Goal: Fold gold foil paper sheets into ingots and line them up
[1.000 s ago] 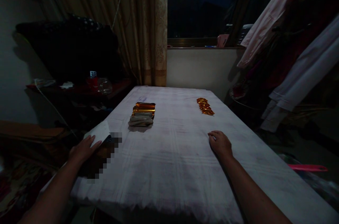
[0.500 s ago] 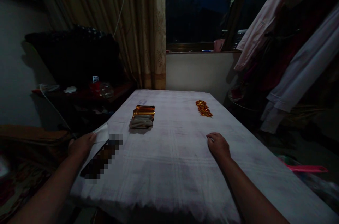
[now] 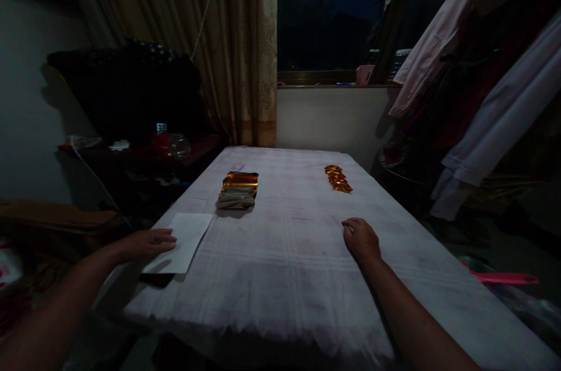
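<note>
Left hand [image 3: 146, 244] on white paper [image 3: 193, 236], dark object [image 3: 156, 280] beneath, right hand [image 3: 362, 239] on pale tablecloth [image 3: 280, 277], gold foil [image 3: 338, 178] beyond

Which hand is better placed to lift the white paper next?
Probably the left hand: its fingers stretch over the left side of the white paper. The right hand is well apart from the paper, loosely curled and nearer the shiny gold pieces.

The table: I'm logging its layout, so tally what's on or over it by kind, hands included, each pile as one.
Left hand and right hand: 2
White sheet: 1
Dark object, partly hidden by the sheet: 1
Gold-and-grey pile: 1
Gold foil pile: 1
Total: 6
</note>
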Tool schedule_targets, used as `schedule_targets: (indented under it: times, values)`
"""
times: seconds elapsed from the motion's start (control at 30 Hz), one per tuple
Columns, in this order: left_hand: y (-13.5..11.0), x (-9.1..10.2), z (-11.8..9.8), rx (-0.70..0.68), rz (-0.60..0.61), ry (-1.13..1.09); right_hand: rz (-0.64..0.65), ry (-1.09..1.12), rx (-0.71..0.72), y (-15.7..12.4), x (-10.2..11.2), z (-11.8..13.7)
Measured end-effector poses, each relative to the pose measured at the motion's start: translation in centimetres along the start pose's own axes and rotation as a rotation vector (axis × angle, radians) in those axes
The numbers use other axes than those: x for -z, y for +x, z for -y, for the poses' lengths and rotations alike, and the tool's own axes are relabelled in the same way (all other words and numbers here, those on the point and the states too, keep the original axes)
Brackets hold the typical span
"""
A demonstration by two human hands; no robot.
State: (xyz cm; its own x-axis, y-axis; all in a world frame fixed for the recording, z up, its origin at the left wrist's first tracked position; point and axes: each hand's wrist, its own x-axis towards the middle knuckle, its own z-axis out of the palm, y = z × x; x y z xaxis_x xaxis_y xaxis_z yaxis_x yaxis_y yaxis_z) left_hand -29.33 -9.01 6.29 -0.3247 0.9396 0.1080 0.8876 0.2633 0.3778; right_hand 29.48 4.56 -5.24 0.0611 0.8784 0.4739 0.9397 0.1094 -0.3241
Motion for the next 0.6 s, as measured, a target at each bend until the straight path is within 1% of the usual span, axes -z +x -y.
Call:
schedule_targets:
  times: [0.03, 0.1, 0.17, 0.27, 0.33, 0.4, 0.47, 0.6]
  values:
    - [-0.2, -0.3, -0.2, -0.02, 0.046, 0.024, 0.0, -0.002, 0.001, 0.0, 0.0, 0.0]
    - [-0.7, -1.7, -0.9, -0.06, 0.135, 0.077, 0.0, -0.007, 0.0, 0.0, 0.1, 0.1]
    - [-1.3, -3.8, -2.1, -0.087, 0.154, 0.133, 0.002, -0.015, -0.002, 0.0, 0.1, 0.1]
    - [-2.6, -6.9, -3.6, -0.065, 0.159, 0.215, 0.011, -0.028, 0.0, 0.0, 0.0, 0.1]
    - [-3.3, -8.2, -4.0, -0.068, 0.172, 0.251, 0.02, -0.035, 0.003, -0.1, 0.0, 0.1]
    - [-3.7, -8.8, -3.5, -0.087, 0.177, 0.317, 0.027, -0.04, 0.002, -0.1, 0.1, 0.1]
    - [-3.8, -8.9, -2.5, -0.125, 0.175, 0.373, 0.032, -0.042, -0.003, -0.2, 0.1, 0.1]
    - [-3.6, -9.3, -0.2, -0.183, 0.135, 0.383, 0.047, -0.039, -0.008, -0.1, 0.3, 0.3]
